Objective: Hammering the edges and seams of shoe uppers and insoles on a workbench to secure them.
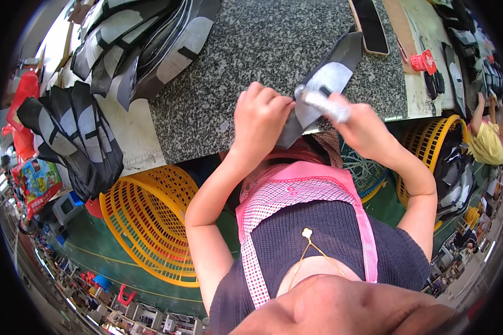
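- Black piece is lying slantwise on the speckled table, near end reaching the front edge, far end pointing at the phone; its pale patch is facing up.
- Left hand is resting at the piece's left edge, fingers bending close together; can't tell whether they're pinching the edge or only pressing on it.
- Right hand is gripping a pale tool, fingers closing round its handle. Tool is blurring, so its exact type isn't readable.
- Tool's rounded end is hovering over or touching the piece, can't tell which; it's sitting just beside the left fingertips.
- Stack of similar dark parts is covering the table's far left; a fanned pile is lying nearer, at the left edge.
- Small red item is sitting right of the phone, well apart from the hands.
- Yellow left basket is standing below the table on the left; yellow right basket is standing on the other side, dark parts showing at it.
- Person is wearing a pink apron; a co-worker in yellow is showing at far right.
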`<state>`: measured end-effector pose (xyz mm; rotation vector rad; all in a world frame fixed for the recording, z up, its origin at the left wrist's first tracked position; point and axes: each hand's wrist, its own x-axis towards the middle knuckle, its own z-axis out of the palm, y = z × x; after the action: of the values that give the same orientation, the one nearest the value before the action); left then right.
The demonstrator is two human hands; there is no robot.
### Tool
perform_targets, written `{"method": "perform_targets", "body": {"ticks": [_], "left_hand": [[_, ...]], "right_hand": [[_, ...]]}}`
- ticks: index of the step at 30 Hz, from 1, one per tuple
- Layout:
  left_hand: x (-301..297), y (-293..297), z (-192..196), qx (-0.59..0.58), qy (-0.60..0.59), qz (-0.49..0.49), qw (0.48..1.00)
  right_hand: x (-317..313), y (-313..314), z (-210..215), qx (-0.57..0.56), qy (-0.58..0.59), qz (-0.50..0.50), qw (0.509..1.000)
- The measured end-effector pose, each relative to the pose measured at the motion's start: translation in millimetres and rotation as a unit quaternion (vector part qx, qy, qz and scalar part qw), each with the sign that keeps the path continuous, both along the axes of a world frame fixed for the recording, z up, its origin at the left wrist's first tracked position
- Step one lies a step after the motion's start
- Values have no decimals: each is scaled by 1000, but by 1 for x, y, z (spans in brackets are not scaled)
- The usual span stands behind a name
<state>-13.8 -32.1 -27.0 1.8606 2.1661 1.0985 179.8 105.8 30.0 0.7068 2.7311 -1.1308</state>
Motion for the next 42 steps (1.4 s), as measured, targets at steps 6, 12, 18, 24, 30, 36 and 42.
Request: {"method": "perform_targets", "body": {"ticks": [6,12,18,24,30,36,42], "left_hand": [[-2,-17,11,-95,-31,-44,994],[0,-19,15,-52,25,-32,998],[0,-37,13,-68,96,-60,991],[-12,-43,8,-97,-74,-28,992],[4,-57,12,-72,87,-21,993],[2,-65,7,-26,67,113,991],[15,-71,2,-39,-64,164,984]], "right_hand": [[-4,7,0,-51,62,-39,996],[-3,-3,2,-3,21,58,998],[-11,8,2,-37,61,31,997],[-7,-17,2,21,2,93,995],[-14,-9,4,-44,79,43,995],[-12,-20,-2,-32,23,91,995],[-18,-10,2,-49,37,95,994]]}}
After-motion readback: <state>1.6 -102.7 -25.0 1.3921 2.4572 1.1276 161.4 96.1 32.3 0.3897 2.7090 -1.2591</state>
